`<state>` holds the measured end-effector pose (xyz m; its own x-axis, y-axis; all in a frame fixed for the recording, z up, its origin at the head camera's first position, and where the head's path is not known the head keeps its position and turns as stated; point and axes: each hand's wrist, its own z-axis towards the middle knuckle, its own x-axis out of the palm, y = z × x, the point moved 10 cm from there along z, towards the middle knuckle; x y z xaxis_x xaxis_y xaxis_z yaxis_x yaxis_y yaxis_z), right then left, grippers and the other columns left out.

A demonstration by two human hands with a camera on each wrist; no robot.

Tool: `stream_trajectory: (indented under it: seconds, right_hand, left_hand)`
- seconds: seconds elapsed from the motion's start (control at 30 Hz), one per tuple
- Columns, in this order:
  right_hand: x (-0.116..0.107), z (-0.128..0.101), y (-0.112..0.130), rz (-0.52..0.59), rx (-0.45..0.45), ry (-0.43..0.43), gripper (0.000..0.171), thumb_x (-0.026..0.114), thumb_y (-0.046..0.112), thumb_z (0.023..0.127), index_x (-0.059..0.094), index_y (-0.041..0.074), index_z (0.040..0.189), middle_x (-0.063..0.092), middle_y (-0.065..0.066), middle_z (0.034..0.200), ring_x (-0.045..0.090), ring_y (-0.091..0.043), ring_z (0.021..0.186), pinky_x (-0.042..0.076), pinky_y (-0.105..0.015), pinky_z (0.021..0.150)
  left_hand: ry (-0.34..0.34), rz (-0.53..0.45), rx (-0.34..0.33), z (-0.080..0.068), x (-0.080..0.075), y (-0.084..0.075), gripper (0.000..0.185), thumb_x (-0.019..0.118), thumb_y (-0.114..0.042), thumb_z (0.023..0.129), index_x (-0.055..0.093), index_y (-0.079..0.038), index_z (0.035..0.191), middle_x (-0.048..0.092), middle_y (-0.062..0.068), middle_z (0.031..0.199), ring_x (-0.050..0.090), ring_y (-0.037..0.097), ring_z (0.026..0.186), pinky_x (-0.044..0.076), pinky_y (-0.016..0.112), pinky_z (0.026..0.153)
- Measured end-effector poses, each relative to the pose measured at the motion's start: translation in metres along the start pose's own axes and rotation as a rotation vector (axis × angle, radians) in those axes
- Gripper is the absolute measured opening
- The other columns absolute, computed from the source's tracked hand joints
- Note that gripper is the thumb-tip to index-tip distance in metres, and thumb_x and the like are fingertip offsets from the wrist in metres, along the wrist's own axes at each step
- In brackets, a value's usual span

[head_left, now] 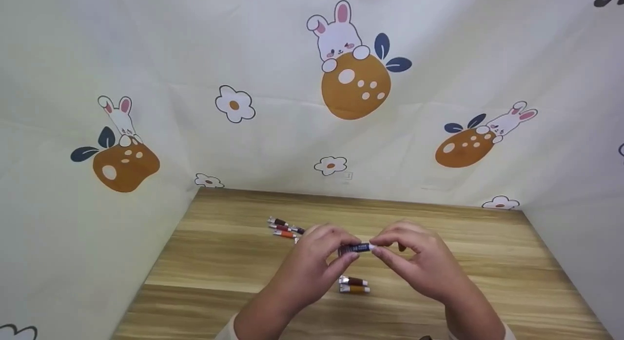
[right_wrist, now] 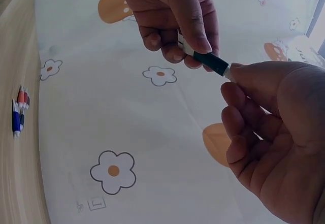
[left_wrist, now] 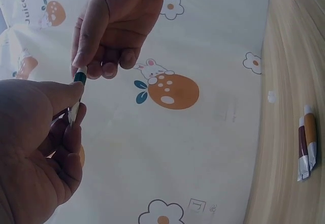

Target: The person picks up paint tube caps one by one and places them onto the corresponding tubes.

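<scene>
Above the table, a small dark green paint tube [head_left: 361, 247] with a white cap is held between both hands. My left hand [head_left: 314, 264] grips the tube's body between thumb and fingers, covering its lower end. On the other side, my right hand [head_left: 426, 262] pinches the white cap [right_wrist: 229, 72] between thumb and index finger. The right wrist view shows the green band [right_wrist: 212, 63] between the two hands' fingertips. Below the hands lie two more paint tubes, a dark brown one [head_left: 357, 282] and an ochre one [head_left: 358, 289], side by side.
Several other paint tubes lie behind the left hand, among them an orange one [head_left: 285, 234] and a blue one [right_wrist: 15, 120]. The wood-grain table [head_left: 204, 262] is enclosed by pale cloth walls [head_left: 273, 150] printed with rabbits, fruit and flowers.
</scene>
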<state>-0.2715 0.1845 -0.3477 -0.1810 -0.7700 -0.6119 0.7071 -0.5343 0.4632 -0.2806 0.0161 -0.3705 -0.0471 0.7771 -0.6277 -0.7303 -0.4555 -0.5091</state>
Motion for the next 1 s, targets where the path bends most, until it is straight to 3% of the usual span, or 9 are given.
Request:
stream_trajectory:
  seconds: [0.13,0.27,0.43,0.57,0.7,1.0]
  right_hand:
    - [0.003,0.0,-0.006,-0.046,0.074,0.02,0.019,0.084,0.018,0.093,0.081,0.036,0.098,0.075,0.023,0.097,0.061,0.0,0.079,0.049,-0.021,0.066]
    - [0.005,0.0,-0.009,-0.064,0.078,0.029,0.018,0.081,0.016,0.095,0.081,0.034,0.095,0.074,0.023,0.095,0.059,0.002,0.079,0.049,-0.021,0.065]
    - [0.006,0.0,-0.012,-0.034,0.086,0.045,0.022,0.078,0.015,0.097,0.081,0.031,0.112,0.077,0.019,0.106,0.061,0.001,0.083,0.053,-0.023,0.068]
    - [0.006,0.0,-0.005,-0.008,0.018,0.037,0.037,0.082,0.012,0.094,0.077,0.028,0.127,0.077,0.011,0.121,0.067,-0.005,0.095,0.056,-0.024,0.072]
    - [0.005,-0.001,0.005,0.01,-0.095,0.005,0.045,0.086,0.003,0.088,0.077,0.023,0.127,0.076,0.002,0.123,0.07,-0.011,0.105,0.058,-0.024,0.074]
    - [0.003,0.001,0.006,0.002,-0.089,-0.021,0.035,0.086,0.002,0.087,0.081,0.019,0.117,0.078,0.005,0.111,0.067,-0.006,0.09,0.054,-0.017,0.073]
  left_hand:
    - [0.011,-0.007,-0.005,0.0,0.002,0.0,0.017,0.073,-0.035,0.102,0.076,-0.026,0.116,0.073,-0.016,0.115,0.063,0.006,0.107,0.055,0.03,0.095]
    - [0.01,-0.005,-0.006,0.0,0.004,0.001,0.016,0.073,-0.034,0.102,0.077,-0.026,0.116,0.073,-0.016,0.113,0.064,0.007,0.106,0.055,0.031,0.094]
    - [0.012,-0.019,-0.055,0.0,0.002,0.005,0.018,0.072,-0.036,0.103,0.077,-0.027,0.117,0.073,-0.017,0.116,0.064,0.006,0.109,0.056,0.031,0.095]
    - [0.008,-0.038,-0.108,0.001,0.0,0.009,0.018,0.071,-0.037,0.103,0.076,-0.028,0.118,0.073,-0.017,0.117,0.064,0.006,0.111,0.056,0.032,0.096]
    - [-0.004,-0.048,-0.136,0.001,-0.001,0.011,0.02,0.071,-0.038,0.103,0.076,-0.028,0.119,0.073,-0.016,0.117,0.065,0.007,0.111,0.056,0.033,0.097]
    - [-0.013,-0.056,-0.148,0.001,0.0,0.013,0.018,0.072,-0.038,0.102,0.077,-0.028,0.117,0.073,-0.017,0.114,0.065,0.006,0.109,0.055,0.033,0.097]
